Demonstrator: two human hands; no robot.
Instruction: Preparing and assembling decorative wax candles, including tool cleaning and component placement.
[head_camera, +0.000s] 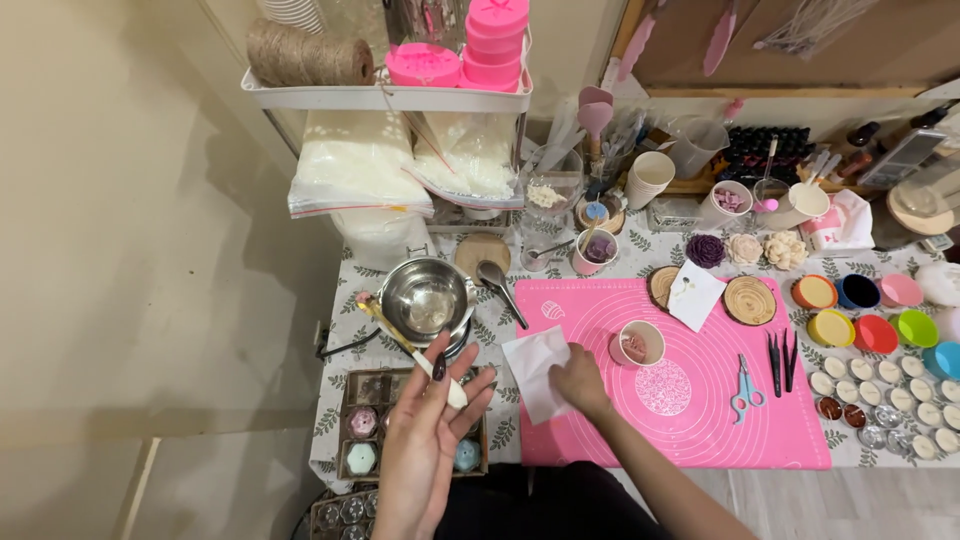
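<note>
Two hands — left hand gripping a spatula, right hand pinching tissue at pink mat's edge.

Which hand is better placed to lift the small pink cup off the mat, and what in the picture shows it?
Probably the right hand: it rests on the white tissue beside the pink cup. The left hand is farther off and holds a spatula.

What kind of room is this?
Probably a home craft table for candle making: bags of white wax flakes, a metal melting pot, a pink mat and many small tins.
</note>
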